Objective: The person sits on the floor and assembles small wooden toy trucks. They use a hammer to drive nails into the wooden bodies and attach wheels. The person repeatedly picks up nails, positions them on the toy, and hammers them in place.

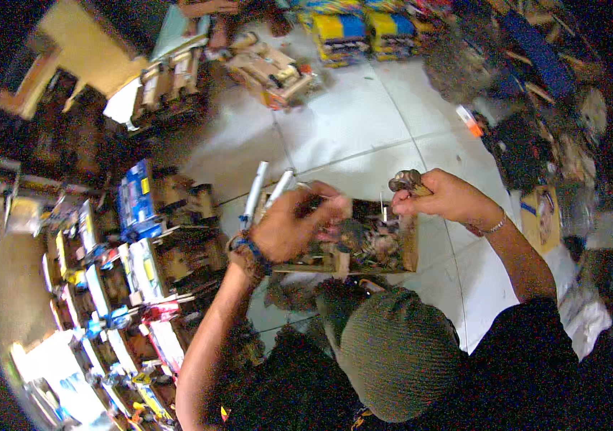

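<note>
My right hand (436, 197) is closed around a hammer (408, 181), its dark metal head showing above my fingers. A thin upright light-coloured rod (384, 207) stands beside my fingertips. My left hand (296, 223) is over the left side of an open box (410, 251); its bent fingers are smeared by motion. Many small dark, jumbled pieces (378, 241) lie in the box. Two white tubes (255, 190) stick up behind my left hand; whether it holds them I cannot tell.
An olive knit cap (400, 352) covers the lower middle. Shelves with packaged goods (141, 269) stand left. Blue and yellow packs (342, 36) and cardboard pieces (270, 72) lie at the far side of the tiled floor (349, 115). Dark clutter (529, 136) lines the right, near an orange-and-white item (470, 122).
</note>
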### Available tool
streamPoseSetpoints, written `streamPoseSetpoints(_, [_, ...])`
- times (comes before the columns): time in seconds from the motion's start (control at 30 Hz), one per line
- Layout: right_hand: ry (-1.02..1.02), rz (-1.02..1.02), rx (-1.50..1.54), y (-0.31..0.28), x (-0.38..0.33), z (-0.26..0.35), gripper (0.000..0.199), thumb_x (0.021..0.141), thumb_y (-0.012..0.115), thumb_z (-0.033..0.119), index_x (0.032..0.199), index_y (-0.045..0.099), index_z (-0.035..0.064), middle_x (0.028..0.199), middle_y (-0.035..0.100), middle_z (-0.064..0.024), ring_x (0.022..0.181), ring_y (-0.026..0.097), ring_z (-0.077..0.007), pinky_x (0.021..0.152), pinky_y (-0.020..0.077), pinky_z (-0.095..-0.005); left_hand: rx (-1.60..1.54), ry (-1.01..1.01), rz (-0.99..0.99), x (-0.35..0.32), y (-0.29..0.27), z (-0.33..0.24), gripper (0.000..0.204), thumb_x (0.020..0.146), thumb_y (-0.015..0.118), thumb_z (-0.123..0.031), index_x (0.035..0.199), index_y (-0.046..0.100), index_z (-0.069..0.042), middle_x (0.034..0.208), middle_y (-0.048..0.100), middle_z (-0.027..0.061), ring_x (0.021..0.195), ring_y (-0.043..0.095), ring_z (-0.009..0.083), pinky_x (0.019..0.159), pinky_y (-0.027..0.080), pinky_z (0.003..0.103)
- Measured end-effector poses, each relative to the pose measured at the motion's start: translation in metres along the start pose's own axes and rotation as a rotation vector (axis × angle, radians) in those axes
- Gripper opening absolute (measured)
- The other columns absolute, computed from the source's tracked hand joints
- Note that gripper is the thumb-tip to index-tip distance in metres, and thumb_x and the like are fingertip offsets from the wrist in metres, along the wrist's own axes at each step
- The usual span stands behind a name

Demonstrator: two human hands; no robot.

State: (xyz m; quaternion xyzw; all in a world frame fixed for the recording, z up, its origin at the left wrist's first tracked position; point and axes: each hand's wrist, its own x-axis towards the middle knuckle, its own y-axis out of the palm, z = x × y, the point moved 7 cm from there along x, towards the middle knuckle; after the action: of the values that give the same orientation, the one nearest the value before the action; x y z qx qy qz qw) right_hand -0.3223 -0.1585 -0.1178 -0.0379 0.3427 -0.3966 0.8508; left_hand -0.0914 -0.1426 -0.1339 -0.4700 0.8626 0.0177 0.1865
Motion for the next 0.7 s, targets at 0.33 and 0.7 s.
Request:
streamPoseSetpoints(0.33, [-0.544,-0.188,0.06,0.064,0.04,0.208,0.026,0.091,0.07,0.019,0.112,0.07,0.005,0.094,0.071,-0.0032,0.08,0.065,-0.0118,0.07,0.0522,-0.0259,-0.881,0.335,-0.327,-0.133,-0.062,-0.063,0.047,0.097,0.064,-0.031,0.133,0.053,-0.003,0.125,0.061,0.0075,0.108,0.064,0.0184,0.094,0.053,0.03])
streamPoseSetpoints(0.7, [-0.778,0.786,0.344,0.162,0.071,0.305,0.045,0.098,0.06,0.038,0.13,0.053,0.0067,0.098,0.064,-0.0012,0.055,0.047,-0.0061,0.04,0.0411,-0.0191,-0.493,0.28,-1.232,-0.454,-0.077,0.01,0.029,0.086,0.078,-0.017,0.109,0.068,-0.003,0.102,0.07,0.0087,0.092,0.067,0.0133,0.083,0.056,0.026])
